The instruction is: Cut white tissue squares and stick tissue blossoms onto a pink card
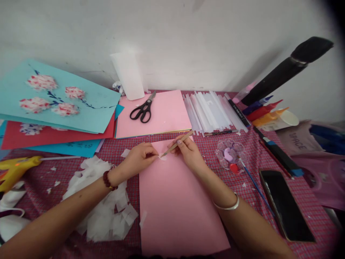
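Observation:
A pink paper sheet point(175, 201) lies in front of me on the red checked tablecloth. My left hand point(138, 156) is closed, its fingertips pinching a small white tissue piece point(162, 157) at the sheet's top edge. My right hand point(187, 151) is closed round a thin wooden stick point(179, 141), whose tip touches the same tissue piece. A pile of white tissue squares point(104, 205) lies left of the sheet, under my left forearm.
Black scissors point(142, 109) rest on a pink paper stack point(167, 118). Cyan card with tissue flowers point(54, 97) lies at left, a yellow glue gun point(16, 171) at the left edge. White glue sticks point(212, 111), a paint palette point(231, 154), paint bottles point(262, 109) and a phone point(285, 205) sit right.

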The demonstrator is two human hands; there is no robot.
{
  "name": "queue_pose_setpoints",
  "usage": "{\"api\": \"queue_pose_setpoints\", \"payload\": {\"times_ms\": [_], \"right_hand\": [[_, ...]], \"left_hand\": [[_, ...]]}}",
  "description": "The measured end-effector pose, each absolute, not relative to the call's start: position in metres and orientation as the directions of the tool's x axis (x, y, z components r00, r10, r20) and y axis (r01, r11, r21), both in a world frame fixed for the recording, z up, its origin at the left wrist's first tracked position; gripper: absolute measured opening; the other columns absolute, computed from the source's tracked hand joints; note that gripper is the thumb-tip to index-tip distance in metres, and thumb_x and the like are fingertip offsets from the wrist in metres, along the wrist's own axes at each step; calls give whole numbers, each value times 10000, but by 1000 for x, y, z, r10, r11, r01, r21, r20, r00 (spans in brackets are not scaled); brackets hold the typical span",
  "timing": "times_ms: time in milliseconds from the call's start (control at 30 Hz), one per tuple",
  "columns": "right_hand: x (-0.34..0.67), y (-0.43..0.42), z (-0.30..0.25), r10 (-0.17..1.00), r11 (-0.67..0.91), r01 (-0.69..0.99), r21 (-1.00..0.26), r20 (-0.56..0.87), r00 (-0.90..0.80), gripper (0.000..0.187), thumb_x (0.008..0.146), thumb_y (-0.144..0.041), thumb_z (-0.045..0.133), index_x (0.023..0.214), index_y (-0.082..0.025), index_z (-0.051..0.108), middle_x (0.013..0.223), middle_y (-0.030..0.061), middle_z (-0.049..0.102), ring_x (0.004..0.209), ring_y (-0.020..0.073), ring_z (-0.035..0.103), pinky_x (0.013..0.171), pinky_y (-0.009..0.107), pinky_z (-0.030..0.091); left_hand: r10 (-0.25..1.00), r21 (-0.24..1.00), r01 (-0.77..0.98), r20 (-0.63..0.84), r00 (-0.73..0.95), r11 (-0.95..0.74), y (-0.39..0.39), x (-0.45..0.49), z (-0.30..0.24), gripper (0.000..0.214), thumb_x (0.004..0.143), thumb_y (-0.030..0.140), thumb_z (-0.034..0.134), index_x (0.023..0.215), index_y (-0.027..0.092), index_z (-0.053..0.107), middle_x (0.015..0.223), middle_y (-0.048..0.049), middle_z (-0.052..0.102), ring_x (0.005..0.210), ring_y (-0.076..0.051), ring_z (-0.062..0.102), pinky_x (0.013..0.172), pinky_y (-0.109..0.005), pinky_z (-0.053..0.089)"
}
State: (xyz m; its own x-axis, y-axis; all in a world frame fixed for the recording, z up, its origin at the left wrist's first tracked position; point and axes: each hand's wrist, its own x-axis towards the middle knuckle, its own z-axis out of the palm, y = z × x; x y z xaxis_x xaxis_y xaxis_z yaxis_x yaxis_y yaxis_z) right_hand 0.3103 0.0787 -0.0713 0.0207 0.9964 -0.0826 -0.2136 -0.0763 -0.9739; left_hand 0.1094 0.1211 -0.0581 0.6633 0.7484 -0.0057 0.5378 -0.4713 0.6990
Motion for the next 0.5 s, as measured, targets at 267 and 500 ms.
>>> {"api": "queue_pose_setpoints", "payload": {"times_ms": [267, 500], "right_hand": [[308, 84, -74, 990, -130, -155, -979, -137, 41, 153, 857, -361, 483, 852, -208, 472, 740, 8, 658, 548, 120, 572, 510, 259, 445], [306, 86, -75, 987, -148, -118, -982, -154, 40, 90, 862, -292, 459, 834, -208, 473, 719, -3, 659, 536, 113, 573, 515, 250, 464]], "left_hand": [[750, 719, 579, -121, 650, -386, 128, 111, -60, 82, 747, 189, 558, 705, 183, 629, 705, 8, 618, 650, -118, 544, 596, -229, 378], [719, 704, 602, -186, 669, -378, 133, 113, -54, 116, 758, 230, 553, 706, 180, 643, 713, 6, 632, 658, -117, 553, 603, -225, 377]]}}
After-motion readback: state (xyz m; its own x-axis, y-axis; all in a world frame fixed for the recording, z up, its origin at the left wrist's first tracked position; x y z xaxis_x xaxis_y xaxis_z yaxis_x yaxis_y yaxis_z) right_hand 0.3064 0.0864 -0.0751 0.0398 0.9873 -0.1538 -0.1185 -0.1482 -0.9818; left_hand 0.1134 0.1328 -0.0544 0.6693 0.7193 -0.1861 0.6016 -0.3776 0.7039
